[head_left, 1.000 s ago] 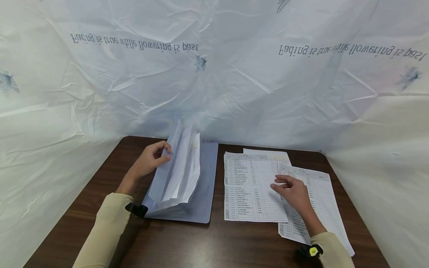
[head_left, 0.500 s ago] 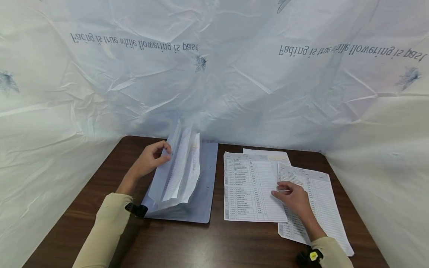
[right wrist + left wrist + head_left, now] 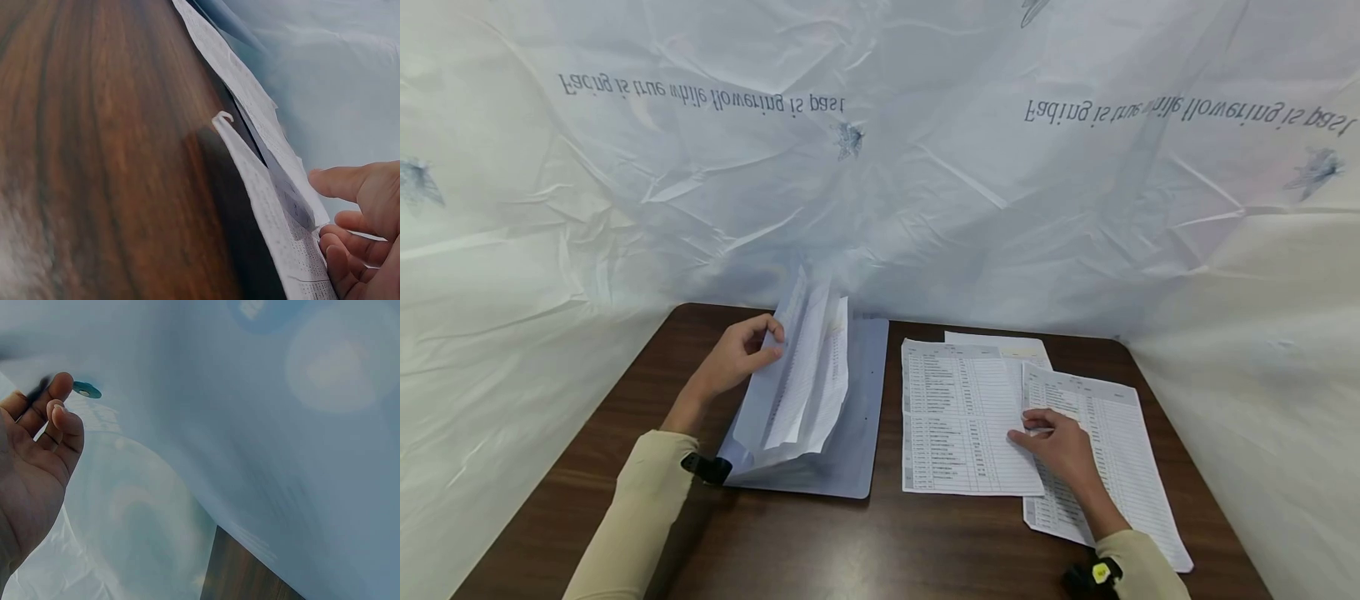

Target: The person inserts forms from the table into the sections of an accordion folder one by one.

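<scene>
The raised cover of a plastic folder is gripped narrowly at its edge by the thumb and fingers of the left hand; near those fingertips a small teal button is shown by the left wrist view. The folder is placed toward the left of the table, and the loose papers inside it are tilted up along with the cover. Toward the right, a left sheet is lapped over part of a right sheet, and a back sheet is mostly covered by the two. The right hand is set at the right edge of the left sheet with its fingers bent and a small gap left beside the thumb; whether the paper is actually pinched cannot be told. Should the cover be let slip, the papers could be creased or spilled, since they seem to be only loosely propped. Because the sheets are overlapped, two layers could be caught together, or the lower one dragged askew. A curled corner could be folded further if pressed, and thin paper could be buckled if lifted by one edge.
</scene>
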Demonstrator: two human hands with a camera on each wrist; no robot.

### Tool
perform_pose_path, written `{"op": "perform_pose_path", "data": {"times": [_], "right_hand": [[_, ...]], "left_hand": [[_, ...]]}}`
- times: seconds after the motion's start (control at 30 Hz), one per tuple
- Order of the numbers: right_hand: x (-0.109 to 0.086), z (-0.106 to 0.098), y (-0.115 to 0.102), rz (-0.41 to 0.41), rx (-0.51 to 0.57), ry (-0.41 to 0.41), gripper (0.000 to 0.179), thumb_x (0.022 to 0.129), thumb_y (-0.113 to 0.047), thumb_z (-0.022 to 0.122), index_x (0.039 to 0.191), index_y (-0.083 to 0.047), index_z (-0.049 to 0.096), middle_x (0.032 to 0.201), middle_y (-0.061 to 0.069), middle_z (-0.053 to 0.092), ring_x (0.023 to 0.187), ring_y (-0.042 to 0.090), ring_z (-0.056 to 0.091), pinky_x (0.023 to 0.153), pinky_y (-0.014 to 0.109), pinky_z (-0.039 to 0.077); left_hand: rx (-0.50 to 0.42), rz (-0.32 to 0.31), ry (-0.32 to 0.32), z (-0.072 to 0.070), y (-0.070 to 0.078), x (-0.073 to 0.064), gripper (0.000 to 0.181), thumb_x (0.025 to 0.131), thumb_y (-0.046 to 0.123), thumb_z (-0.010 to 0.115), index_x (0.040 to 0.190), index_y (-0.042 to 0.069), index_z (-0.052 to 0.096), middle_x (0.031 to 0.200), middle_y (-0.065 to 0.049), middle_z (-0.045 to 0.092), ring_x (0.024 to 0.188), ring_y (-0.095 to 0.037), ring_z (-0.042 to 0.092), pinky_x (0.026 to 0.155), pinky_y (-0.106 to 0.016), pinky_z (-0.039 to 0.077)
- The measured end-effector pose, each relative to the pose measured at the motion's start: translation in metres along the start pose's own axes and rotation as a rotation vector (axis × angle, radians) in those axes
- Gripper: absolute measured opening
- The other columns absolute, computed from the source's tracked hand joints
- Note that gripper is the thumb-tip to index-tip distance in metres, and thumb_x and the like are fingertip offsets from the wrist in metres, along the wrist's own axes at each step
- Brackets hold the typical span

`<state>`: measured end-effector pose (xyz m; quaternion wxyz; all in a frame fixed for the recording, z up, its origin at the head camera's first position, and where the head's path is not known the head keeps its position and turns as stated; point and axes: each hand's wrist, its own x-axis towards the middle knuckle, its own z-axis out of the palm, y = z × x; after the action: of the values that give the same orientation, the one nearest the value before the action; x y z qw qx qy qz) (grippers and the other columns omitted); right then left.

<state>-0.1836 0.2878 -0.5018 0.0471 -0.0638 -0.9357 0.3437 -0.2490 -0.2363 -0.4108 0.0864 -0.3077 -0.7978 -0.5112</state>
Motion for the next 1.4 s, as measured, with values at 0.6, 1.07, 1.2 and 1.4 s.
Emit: {"op": "perform_pose_path", "data": {"times": [0.6,1.07,1.2,1.4], "right_hand": [[0.003,0.009,-0.004,0.030,-0.091,0.003,0.058,0.079,-0.022,0.088,0.126,0.003,0.065,0.103,0.016,0.069,0.088,0.027,0.061,0.072,0.035,0.045],[0.002,0.008,-0.011,0.061,-0.063,0.010,0.055,0.080,-0.020,0.084,0.125,0.005,0.064,0.108,0.019,0.068,0.089,0.027,0.061,0.073,0.035,0.045],[0.002,0.008,-0.011,0.066,-0.054,0.009,0.056,0.080,-0.019,0.084,0.126,0.006,0.063,0.108,0.020,0.067,0.090,0.028,0.062,0.074,0.036,0.046],[0.003,0.010,-0.011,0.074,-0.042,0.011,0.057,0.079,-0.017,0.085,0.127,0.004,0.062,0.111,0.020,0.066,0.091,0.029,0.062,0.075,0.036,0.047]], "left_hand": [[0.004,-0.009,0.010,-0.002,0.001,-0.002,0.010,0.096,0.002,0.064,0.105,0.001,0.059,0.096,-0.010,0.055,0.070,-0.015,0.049,0.061,-0.028,0.044],[0.002,-0.015,0.016,-0.003,0.000,-0.003,0.011,0.095,0.001,0.065,0.105,0.002,0.059,0.097,-0.010,0.055,0.073,-0.015,0.053,0.062,-0.028,0.046],[-0.001,-0.020,0.022,-0.003,0.000,-0.003,0.010,0.096,0.002,0.065,0.104,0.003,0.059,0.097,-0.010,0.055,0.074,-0.015,0.052,0.063,-0.028,0.045],[-0.003,-0.009,0.015,-0.003,0.000,-0.003,0.011,0.096,0.002,0.064,0.105,0.002,0.058,0.097,-0.010,0.055,0.075,-0.017,0.053,0.063,-0.028,0.046]]}}
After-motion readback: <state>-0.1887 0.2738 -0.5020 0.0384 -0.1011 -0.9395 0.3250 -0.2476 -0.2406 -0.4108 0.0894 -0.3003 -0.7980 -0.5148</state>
